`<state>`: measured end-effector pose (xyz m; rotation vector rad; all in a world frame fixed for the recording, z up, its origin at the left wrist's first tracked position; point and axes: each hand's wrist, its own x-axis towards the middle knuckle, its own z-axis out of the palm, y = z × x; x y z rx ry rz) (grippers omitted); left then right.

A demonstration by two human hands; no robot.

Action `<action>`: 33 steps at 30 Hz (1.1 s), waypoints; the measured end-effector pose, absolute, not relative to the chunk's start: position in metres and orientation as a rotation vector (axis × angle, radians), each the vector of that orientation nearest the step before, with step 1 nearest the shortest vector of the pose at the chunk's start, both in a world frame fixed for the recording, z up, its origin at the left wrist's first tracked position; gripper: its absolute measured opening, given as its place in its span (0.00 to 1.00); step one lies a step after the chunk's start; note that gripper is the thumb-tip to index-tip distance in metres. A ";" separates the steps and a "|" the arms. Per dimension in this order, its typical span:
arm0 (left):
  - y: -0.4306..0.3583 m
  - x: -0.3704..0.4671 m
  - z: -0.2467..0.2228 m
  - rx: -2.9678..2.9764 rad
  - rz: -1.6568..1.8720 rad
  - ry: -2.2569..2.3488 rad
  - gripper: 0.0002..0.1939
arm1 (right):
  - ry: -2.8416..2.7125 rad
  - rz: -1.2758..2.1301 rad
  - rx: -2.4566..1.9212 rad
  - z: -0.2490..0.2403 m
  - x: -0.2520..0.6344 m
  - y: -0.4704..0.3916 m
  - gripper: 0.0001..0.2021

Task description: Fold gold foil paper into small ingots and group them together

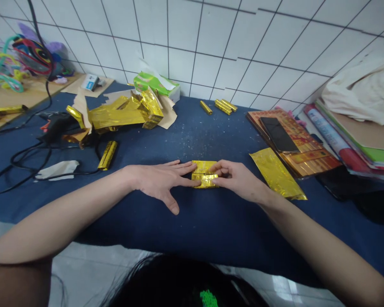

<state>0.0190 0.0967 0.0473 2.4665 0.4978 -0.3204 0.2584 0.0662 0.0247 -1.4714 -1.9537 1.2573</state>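
A small sheet of shiny gold foil paper (206, 181) lies on the dark blue tablecloth, with a crease or fold running across its middle. My left hand (166, 181) is open, palm down with the thumb spread away, and its fingertips press on the left end of the foil paper. At the right end, my right hand (235, 177) has its fingers and thumb drawn together on the foil's edge. Part of that edge is hidden by the fingers. A larger flat piece of gold foil paper (277, 174) lies beside my right forearm.
Gold rolls (225, 106) lie near the tiled wall, another roll (107, 155) at left. Crumpled gold foil (121, 113) sits before a green tissue box (156, 83). A black glue gun (56, 127) trails a looping cord. A phone (279, 134) rests on a stack at right.
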 end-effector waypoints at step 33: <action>0.095 0.018 0.046 2.477 -0.277 0.527 0.42 | -2.872 -0.076 -1.323 0.002 0.250 0.024 0.41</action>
